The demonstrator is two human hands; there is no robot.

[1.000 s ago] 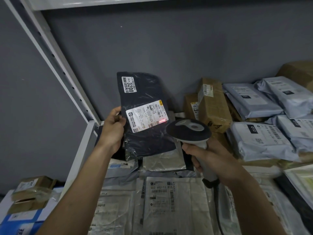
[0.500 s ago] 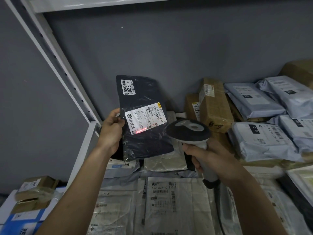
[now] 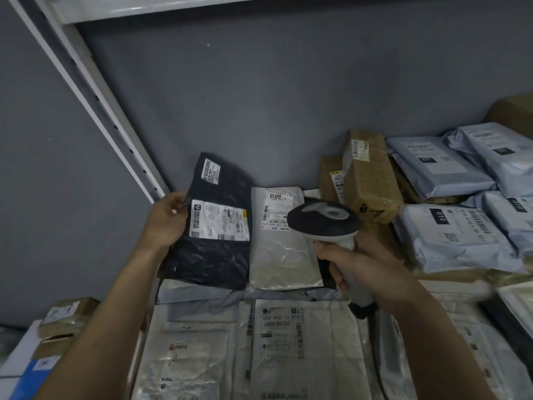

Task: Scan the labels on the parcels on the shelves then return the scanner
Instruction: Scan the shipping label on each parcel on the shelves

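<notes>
Black plastic caught our eye first: a black mailer bag (image 3: 215,226) stood tilted at the left end of the shelf (image 3: 173,7), its white shipping label (image 3: 219,221) facing us. Our left hand (image 3: 167,220) pinched the bag's left edge, thumb on the front. Just beside it on the right, a silver mailer (image 3: 284,249) leaned with a label reading 6813. Our right hand (image 3: 360,264) wrapped round the grip of the barcode scanner (image 3: 324,219), whose dark head hovered in front of the silver mailer. Brown cardboard boxes (image 3: 369,174) and grey poly bags (image 3: 450,238) lay piled to the right. White mailers (image 3: 288,342) lay flat in front.
</notes>
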